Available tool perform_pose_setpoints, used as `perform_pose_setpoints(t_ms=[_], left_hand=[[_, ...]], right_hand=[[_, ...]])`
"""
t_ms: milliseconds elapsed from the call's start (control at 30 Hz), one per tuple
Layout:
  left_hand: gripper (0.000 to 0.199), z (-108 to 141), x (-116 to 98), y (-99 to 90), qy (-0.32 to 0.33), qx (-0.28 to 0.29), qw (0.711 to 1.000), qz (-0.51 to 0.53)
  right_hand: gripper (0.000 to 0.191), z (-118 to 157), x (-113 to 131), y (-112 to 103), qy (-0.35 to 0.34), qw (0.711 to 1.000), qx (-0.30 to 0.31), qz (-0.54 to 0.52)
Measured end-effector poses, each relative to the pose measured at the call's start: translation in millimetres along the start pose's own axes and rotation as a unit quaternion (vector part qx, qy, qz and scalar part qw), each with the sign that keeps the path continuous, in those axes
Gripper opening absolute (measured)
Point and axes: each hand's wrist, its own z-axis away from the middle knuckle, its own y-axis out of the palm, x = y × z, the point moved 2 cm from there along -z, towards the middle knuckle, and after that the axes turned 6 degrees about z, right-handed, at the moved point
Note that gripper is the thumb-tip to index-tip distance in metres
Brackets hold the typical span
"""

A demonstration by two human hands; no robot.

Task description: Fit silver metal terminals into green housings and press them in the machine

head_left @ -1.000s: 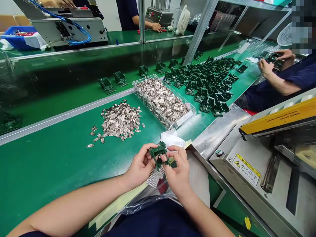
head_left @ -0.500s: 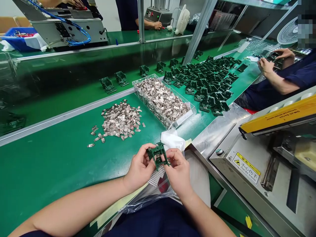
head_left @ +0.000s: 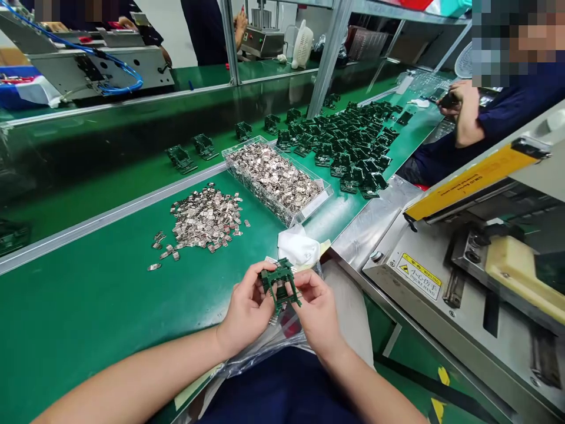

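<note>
Both hands hold one dark green plastic frame (head_left: 281, 277) with an open middle, above my lap at the table edge. My left hand (head_left: 248, 306) grips its left side between thumb and fingers. Thumb and fingers of my right hand (head_left: 316, 306) close on its right side. Whether a small metal piece sits inside the frame, I cannot tell. A loose pile of small metal plates (head_left: 207, 218) lies on the green table ahead. Beyond it, a clear plastic box (head_left: 282, 219) is full of similar plates. A white cloth-like item (head_left: 298, 246) lies just past my hands.
Many green frames (head_left: 353, 141) are heaped at the far right, and several stand in a row along the rail (head_left: 110, 206). A press machine (head_left: 415, 259) with a yellow bar stands to my right. A co-worker's arm (head_left: 468, 118) is beyond it. A white fan (head_left: 302, 46) stands behind.
The view has turned slightly right. My hands still hold the green frame, which is tilted a little differently. The co-worker on the right has raised their hands.
</note>
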Motion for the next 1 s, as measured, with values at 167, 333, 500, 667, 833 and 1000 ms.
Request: perform_pose_setpoints(t_ms=[167, 333, 500, 667, 833, 1000], left_hand=[[0.03, 4.5, 1.4, 1.0, -0.021, 0.007, 1.0, 0.018], [0.031, 8.4, 3.9, 4.2, -0.033, 0.018, 0.999, 0.025], [0.03, 5.9, 6.0, 9.8, -0.043, 0.052, 0.998, 0.021], [0.032, -8.8, 8.5, 6.6, -0.029, 0.03, 0.999, 0.002], [0.034, -19.0, 14.3, 2.4, -0.012, 0.006, 1.0, -0.002], [0.034, -21.9, 16.1, 2.4, 0.001, 0.003, 1.0, -0.007]], right_hand=[[0.027, 5.3, -4.5, 0.8, 0.045, 0.998, -0.008, -0.049], [0.028, 12.8, -12.1, -1.7, 0.062, 0.996, -0.018, -0.069], [0.025, 16.3, -20.3, -10.2, 0.042, 0.998, -0.027, -0.044], [0.026, 20.7, -38.4, -28.9, 0.048, 0.997, -0.064, -0.024], [0.033, 29.5, -67.0, -26.8, 0.113, 0.988, 0.093, 0.054], [0.036, 28.6, -79.4, -16.3, 0.024, 0.988, 0.119, 0.099]])
